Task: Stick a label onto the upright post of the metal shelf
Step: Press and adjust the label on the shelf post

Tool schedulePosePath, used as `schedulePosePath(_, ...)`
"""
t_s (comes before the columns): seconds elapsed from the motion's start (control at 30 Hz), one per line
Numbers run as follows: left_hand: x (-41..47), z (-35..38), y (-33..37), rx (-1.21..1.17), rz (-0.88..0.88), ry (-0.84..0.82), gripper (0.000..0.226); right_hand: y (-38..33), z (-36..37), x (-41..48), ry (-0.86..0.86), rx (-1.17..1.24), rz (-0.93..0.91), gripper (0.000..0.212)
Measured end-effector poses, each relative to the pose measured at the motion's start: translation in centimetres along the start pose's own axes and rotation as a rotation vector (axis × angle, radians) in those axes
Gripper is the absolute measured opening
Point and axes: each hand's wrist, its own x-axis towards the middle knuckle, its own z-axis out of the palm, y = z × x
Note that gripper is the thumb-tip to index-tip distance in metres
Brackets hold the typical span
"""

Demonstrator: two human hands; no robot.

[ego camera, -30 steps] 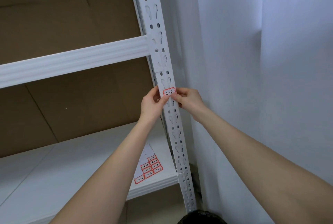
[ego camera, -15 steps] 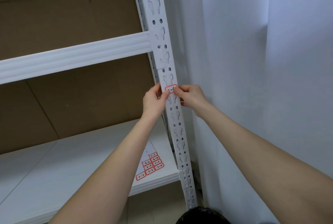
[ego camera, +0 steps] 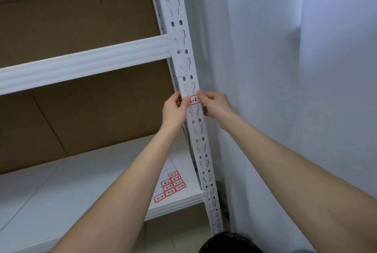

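Observation:
A white perforated upright post (ego camera: pixel 184 55) of the metal shelf runs from top centre down to the lower right. A small white label (ego camera: pixel 194 100) with a red border and handwritten "2-6" lies against the post's front face, below the upper beam. My left hand (ego camera: pixel 174 109) pinches the label's left edge with thumb and fingertips. On the other side, my right hand (ego camera: pixel 214 106) holds its right edge. Both hands press against the post, partly covering the label.
A sheet of several red-bordered labels (ego camera: pixel 170 184) lies on the white lower shelf board (ego camera: pixel 71 187) near the post. A white beam (ego camera: pixel 85 63) crosses above. Brown cardboard (ego camera: pixel 81 12) backs the shelf. A white wall (ego camera: pixel 295 69) stands close on the right.
Both hands and the label have shifted slightly up the post, and the label now lies flatter against its face. The view moved a little to the right.

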Motion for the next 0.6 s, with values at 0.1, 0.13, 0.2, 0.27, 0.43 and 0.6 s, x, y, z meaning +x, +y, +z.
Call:
schedulePosePath(0.1, 0.02, -0.08, 0.10, 0.055, 0.037, 0.030, 0.026, 0.39, 0.01, 0.35, 0.009, -0.012, -0.018, 0.018)
schedulePosePath(0.13, 0.16, 0.00, 0.09, 0.067, 0.039, 0.034, 0.027, 0.36, 0.08, 0.48, 0.027, -0.020, -0.026, 0.018)
schedulePosePath(0.2, 0.02, -0.05, 0.14, 0.041, 0.025, 0.017, 0.028, 0.19, 0.13, 0.37, 0.023, 0.001, -0.019, 0.019)
schedulePosePath(0.27, -0.28, -0.22, -0.10, 0.018, 0.024, -0.012, 0.028, 0.37, -0.03, 0.18, -0.023, 0.021, -0.016, 0.020)
schedulePosePath(0.43, -0.33, -0.18, -0.49, 0.058, 0.023, -0.012, 0.029, 0.65, -0.09, -0.08, -0.020, 0.041, -0.044, 0.024)
schedulePosePath(0.6, -0.56, -0.08, -0.64, 0.018, 0.004, -0.019, 0.033, 0.87, -0.34, -0.41, -0.055, 0.078, -0.021, 0.026)
